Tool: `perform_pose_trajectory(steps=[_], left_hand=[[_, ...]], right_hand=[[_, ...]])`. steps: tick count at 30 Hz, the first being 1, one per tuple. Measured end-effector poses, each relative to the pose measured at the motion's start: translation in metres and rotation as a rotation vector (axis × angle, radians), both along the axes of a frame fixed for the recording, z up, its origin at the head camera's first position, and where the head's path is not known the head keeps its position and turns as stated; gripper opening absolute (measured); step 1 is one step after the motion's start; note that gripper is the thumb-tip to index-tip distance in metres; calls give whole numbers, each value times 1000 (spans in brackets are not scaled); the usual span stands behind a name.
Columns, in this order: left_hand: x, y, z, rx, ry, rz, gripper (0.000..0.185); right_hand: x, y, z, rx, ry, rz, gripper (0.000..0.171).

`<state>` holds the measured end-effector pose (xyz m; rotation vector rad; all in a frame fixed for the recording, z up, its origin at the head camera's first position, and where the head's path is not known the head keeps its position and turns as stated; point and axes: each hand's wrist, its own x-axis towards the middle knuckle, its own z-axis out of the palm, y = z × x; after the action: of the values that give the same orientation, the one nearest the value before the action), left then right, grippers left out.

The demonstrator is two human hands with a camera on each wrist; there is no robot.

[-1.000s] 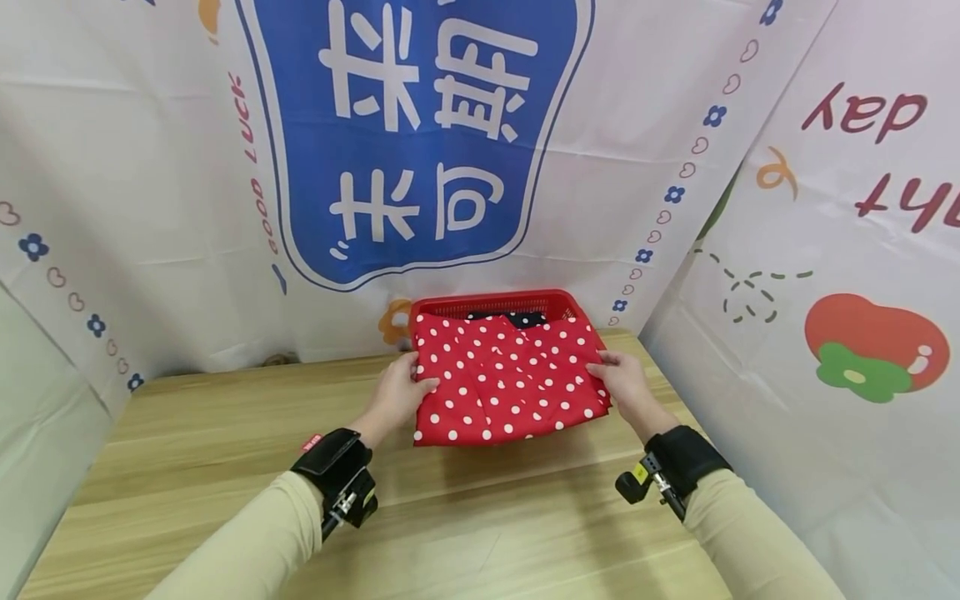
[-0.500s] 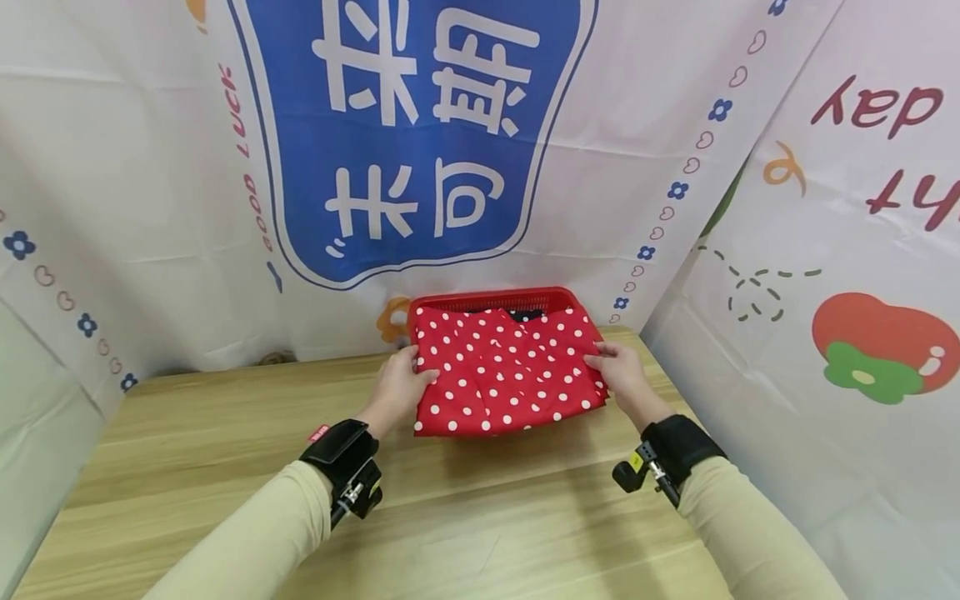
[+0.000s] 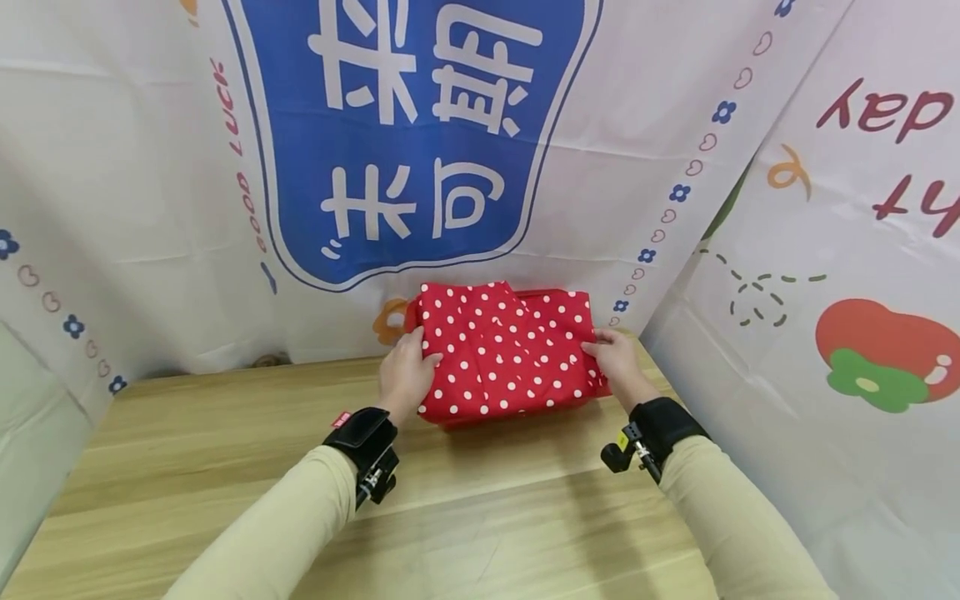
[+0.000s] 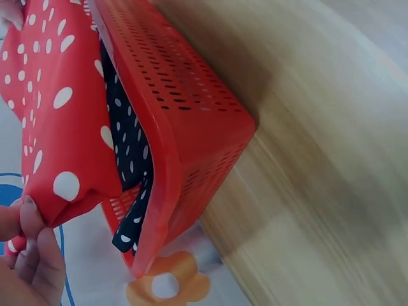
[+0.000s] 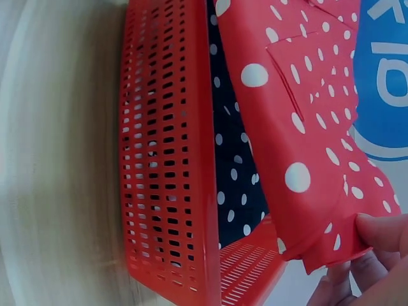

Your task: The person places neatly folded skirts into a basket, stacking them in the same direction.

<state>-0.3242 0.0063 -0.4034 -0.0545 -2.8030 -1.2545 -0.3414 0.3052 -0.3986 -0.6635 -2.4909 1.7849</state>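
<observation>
A folded red cloth with white polka dots (image 3: 502, 350) is held over a red plastic basket (image 5: 169, 146). My left hand (image 3: 405, 371) pinches the cloth's left edge between thumb and fingers, seen closely in the left wrist view. At the opposite edge, my right hand (image 3: 618, 362) grips the cloth the same way, and its thumb (image 5: 382, 231) lies on top. Below the red cloth, a black cloth with white dots (image 5: 236, 159) lies inside the basket. Part of the black cloth (image 4: 131, 220) shows near the rim. From the head view, the red cloth covers most of the basket.
The basket stands at the back of a wooden table (image 3: 247, 450), close to a white printed backdrop (image 3: 187, 167). A second printed sheet (image 3: 825, 350) hangs along the right side of the table.
Both hands have moved the red cloth slightly backward, over the basket. The black cloth, visible earlier behind it in the head view, is now hidden there.
</observation>
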Motion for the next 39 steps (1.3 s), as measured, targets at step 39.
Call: perform_pose_trajectory(steps=[39], left_hand=[[1, -7, -51, 19, 44, -94, 39]], right_hand=[[-21, -16, -42, 136, -4, 160, 58]])
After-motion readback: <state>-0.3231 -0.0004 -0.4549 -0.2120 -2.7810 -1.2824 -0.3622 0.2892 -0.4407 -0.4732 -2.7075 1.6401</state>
